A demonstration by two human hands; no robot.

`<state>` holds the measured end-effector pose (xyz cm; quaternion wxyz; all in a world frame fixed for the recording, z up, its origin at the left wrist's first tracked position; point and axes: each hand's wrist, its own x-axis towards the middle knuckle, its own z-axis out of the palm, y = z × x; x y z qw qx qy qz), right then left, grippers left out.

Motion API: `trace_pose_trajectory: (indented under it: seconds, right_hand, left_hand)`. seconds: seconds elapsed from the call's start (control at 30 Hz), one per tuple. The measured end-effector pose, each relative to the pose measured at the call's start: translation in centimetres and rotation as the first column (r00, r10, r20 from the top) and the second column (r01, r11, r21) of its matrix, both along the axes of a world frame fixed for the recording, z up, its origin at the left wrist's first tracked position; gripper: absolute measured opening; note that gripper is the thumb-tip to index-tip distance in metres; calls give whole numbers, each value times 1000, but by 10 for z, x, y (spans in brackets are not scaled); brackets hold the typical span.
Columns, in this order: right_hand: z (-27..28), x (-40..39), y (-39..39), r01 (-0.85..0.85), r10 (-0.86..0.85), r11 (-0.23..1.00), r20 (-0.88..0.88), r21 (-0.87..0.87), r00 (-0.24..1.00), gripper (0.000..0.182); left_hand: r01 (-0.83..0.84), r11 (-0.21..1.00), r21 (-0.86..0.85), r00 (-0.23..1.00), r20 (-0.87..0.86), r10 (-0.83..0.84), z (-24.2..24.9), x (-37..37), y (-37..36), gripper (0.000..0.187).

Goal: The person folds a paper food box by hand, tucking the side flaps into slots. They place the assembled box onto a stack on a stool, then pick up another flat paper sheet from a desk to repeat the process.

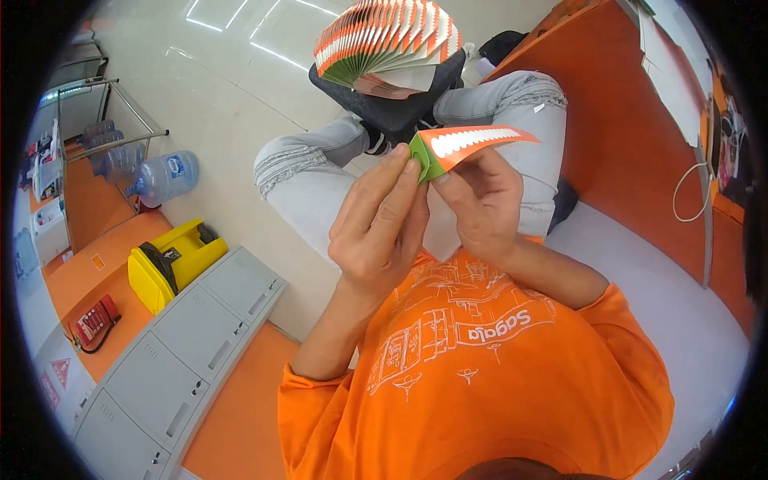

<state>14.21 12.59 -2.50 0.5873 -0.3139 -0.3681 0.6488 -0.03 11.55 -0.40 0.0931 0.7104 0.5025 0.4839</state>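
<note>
Both hands hold a folded paper card (476,142), orange with a white scalloped band and a green end face, in front of my chest. The fingers of my left hand (380,212) are pressed together at the green end. My right hand (484,204) grips the card from below, its thumb near the green corner and the other fingers bent behind it, partly hidden. Beyond my hands, a fanned-out pile of similar orange, white and green cards (388,40) lies on a black stool (392,108) between my knees.
Grey lockers (192,336) stand at the left, near a yellow bin (172,264) and a red fire extinguisher (98,318). Large water bottles (164,178) lie on a rack further off. An orange panel (592,104) rises on the right, with a white cable (680,200) hanging there.
</note>
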Motion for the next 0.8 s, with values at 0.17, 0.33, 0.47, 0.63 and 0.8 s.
trace_pose_trajectory:
  seconds: [0.17, 0.33, 0.47, 0.63, 0.8]
  right_hand:
    - [0, -3, 8, 72, -89, 985, 104, 158, 991, 20]
    - [-2, -13, 4, 221, -235, 969, 131, 114, 963, 10]
    - [-1, -24, 5, 273, -296, 953, 197, 134, 935, 9]
    - [-2, -20, 14, 236, -296, 947, 304, 218, 906, 6]
    - [-5, -16, 20, 153, -275, 943, 432, 297, 859, 4]
  left_hand:
    - [26, 1000, -2, 999, -26, -26, 5, -2, 7, 42]
    - [64, 994, 85, 994, -89, -57, 0, -3, 20, 41]
    - [79, 991, 112, 990, -128, -64, 3, -7, 27, 37]
    - [46, 994, 102, 997, -67, -39, 1, -10, 31, 29]
    - [-7, 999, -34, 998, -68, 4, -2, -11, 28, 22]
